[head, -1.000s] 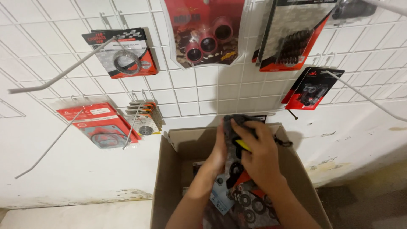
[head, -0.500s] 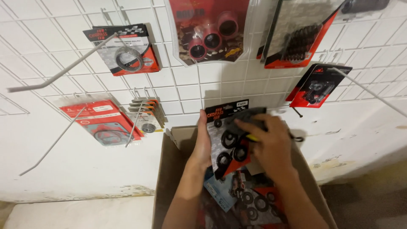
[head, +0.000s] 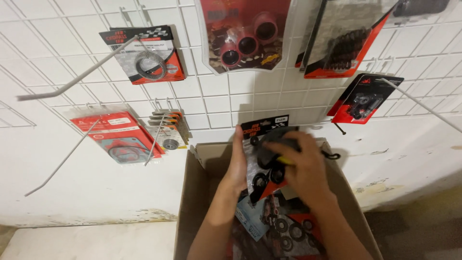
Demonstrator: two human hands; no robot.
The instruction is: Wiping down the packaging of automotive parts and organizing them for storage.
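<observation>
At six o'clock stands the open brown cardboard box (head: 192, 192), more black-and-red blister packs of rubber rings (head: 284, 231) lying inside it. Above its mouth, both hands hold a flat black-and-red carded pack of black seal rings (head: 263, 159). The left hand (head: 237, 166) is flat along the card's left edge, thumb behind; the right hand (head: 303, 166) is closed over its front and a yellow-tipped object beneath the fingers. A second ago the pack sat lower, inside the box; it has since been lifted clear and risen toward the wall. Farther off, at twelve o'clock, the white wire grid panel (head: 216, 96) carries hung packs, with a bare white peg hook (head: 72, 82) at ten o'clock.
</observation>
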